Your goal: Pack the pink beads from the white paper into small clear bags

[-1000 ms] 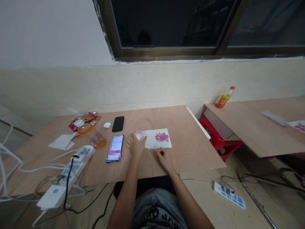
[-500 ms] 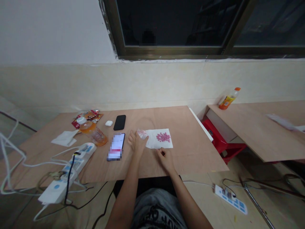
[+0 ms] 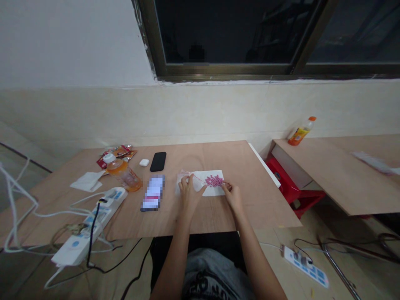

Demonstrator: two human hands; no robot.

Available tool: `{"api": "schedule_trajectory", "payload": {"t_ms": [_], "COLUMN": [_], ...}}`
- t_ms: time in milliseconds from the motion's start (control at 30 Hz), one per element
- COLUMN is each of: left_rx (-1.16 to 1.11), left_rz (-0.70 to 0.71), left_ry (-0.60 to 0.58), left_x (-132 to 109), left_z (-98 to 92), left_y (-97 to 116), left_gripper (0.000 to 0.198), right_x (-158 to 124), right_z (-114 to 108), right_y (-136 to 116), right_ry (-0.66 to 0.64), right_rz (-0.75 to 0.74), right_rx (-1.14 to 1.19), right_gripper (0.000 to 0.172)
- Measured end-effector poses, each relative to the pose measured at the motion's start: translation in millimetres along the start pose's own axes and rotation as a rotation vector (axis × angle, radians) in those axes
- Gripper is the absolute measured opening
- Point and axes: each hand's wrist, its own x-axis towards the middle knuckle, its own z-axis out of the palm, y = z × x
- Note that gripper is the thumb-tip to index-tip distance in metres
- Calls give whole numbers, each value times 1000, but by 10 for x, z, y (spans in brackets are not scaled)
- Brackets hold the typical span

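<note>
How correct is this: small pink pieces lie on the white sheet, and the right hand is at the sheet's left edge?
Wrong edge: the head view shows the right hand at the right edge of the white sheet. The rest holds.

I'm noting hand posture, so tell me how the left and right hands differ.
The left hand has its fingers spread; the right hand has its fingers curled inward. The left hand is at the clear plastic bag; the right hand is beside the pink beads. Both are bare and over the same table.
</note>
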Motion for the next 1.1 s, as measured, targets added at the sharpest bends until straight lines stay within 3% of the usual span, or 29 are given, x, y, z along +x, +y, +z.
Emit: {"api": "schedule_trajectory", "payload": {"t_ms": [167,367,1100], "left_rx": [-158,-221,-250], "left_rz": [36,58,62], "left_ry": [-110,-125,-144], "left_x": [-126,-161,-194], "left_z": [274,450,509], "left_y": [-10,-79,-112], "left_gripper": [59,56,55], "right_x": [193,230,262], "right_z": [49,85,119], "right_y": [-12,-28,-69], "right_ry": [-78,-126,-133], "right_rz": [-129,-242,-194], "right_rx": [-284,-380,-513], "right_gripper": [25,26,18]}}
